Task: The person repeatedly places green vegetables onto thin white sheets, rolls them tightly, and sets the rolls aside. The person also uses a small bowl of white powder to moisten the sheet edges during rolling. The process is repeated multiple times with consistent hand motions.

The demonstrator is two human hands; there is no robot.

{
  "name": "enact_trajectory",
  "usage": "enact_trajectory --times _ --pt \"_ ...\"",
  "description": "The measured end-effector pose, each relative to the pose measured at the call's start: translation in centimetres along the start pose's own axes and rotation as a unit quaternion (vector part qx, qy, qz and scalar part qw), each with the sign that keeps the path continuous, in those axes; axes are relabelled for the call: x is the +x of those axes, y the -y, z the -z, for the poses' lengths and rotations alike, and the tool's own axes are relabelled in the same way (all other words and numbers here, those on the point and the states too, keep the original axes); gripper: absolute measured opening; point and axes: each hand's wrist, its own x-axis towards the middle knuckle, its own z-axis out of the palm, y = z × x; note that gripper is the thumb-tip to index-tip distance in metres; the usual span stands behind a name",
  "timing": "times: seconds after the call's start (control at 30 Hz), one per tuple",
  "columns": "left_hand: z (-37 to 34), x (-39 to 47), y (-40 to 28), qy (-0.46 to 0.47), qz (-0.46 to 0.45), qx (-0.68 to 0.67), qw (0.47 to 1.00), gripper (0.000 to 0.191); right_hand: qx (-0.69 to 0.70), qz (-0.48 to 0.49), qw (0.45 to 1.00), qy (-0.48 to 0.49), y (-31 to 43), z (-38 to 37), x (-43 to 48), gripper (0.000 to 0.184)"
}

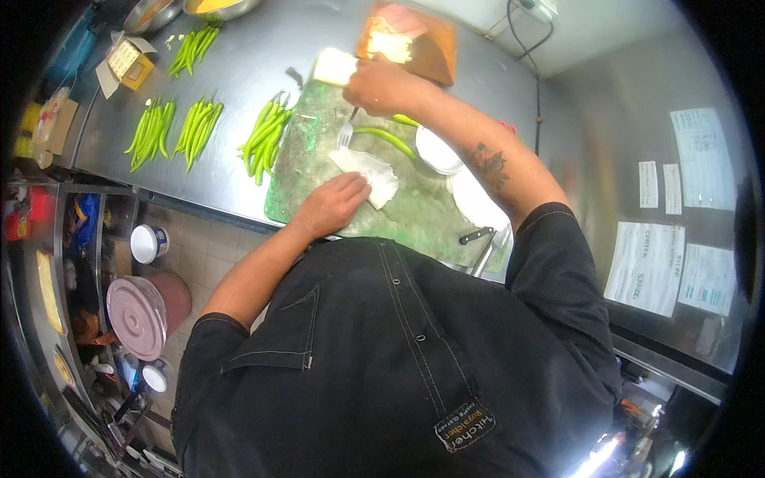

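On the green cutting board (299, 173), the fingers of my left hand (334, 204) rest on a partly rolled white wrapper sheet (373, 176). A metal fork (345, 134) has its tines beside the roll's upper end. My right hand (385, 86) is farther up the board and covers the fork's handle end; whether it grips the handle is unclear. Just left of that hand is a pale square block or stack (334, 67). Beyond it, pale yellow strips (388, 48) lie on a wooden board (439, 51). A green chili (385, 140) lies right of the fork.
Bunches of green chilies (263, 134) lie on the steel table (239, 77). A white bowl (439, 149) stands under my right forearm. Near the board's lower right lies a black-handled knife (476, 235). An open carton (128, 63) and metal bowls (218, 9) are at the far left.
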Motion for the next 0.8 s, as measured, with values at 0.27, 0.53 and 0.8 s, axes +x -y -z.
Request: enact_trajectory --times 0.27,0.53,0.8 --pt "-0.2 -0.3 0.2 0.001 -0.005 -0.001 1.0 0.04 -0.018 0.011 0.994 0.11 0.9 1.8 3.9 0.018" --pt "-0.3 -0.4 0.3 0.018 0.002 0.002 1.0 0.042 0.045 0.0 0.985 0.165 -0.6 1.6 4.2 0.025" --pt "-0.4 -0.5 0.3 0.023 0.004 0.01 1.0 0.043 0.036 0.029 0.991 0.128 1.1 1.3 4.3 0.023"
